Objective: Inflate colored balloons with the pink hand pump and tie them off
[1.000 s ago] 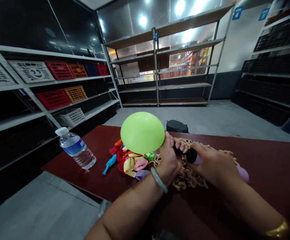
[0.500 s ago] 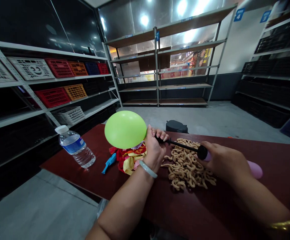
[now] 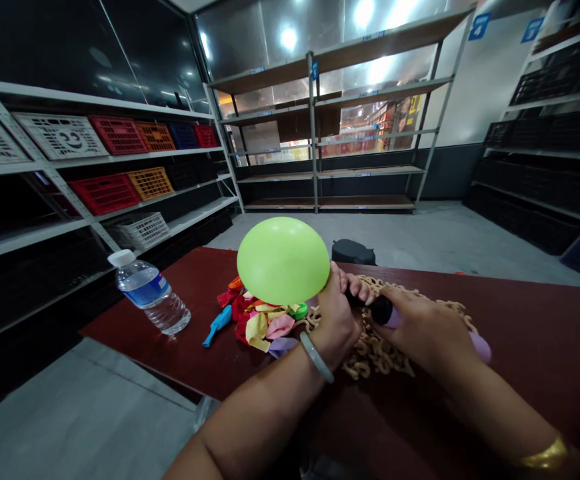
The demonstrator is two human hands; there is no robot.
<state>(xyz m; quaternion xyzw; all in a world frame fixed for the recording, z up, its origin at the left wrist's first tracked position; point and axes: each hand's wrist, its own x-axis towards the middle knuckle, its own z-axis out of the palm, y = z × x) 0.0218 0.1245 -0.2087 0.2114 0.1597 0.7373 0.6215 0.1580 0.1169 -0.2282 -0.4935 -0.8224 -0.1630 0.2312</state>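
A swollen green balloon (image 3: 283, 261) sits at the fingers of my left hand (image 3: 339, 310), which grips its neck together with the black nozzle end of a hand pump. My right hand (image 3: 427, 327) is wrapped round the purple pump body (image 3: 480, 347), close beside my left hand; the black rod between them is hardly visible. Below the green balloon lies a pile of flat balloons (image 3: 257, 328) in red, yellow, pink, purple and green, with a blue one (image 3: 219, 325) at its left. Tan twisted pieces (image 3: 377, 357) are heaped under and behind my hands.
A water bottle (image 3: 151, 293) with a white cap stands on the left of the dark red table (image 3: 535, 333). A black object (image 3: 353, 253) is beyond the far edge. Shelves with crates (image 3: 115, 193) line the left; a metal rack (image 3: 315, 177) stands at the back.
My left hand and the green balloon have moved right. My right hand has shifted left, bringing the pump body close to my left hand, and the black rod between them has slid in.
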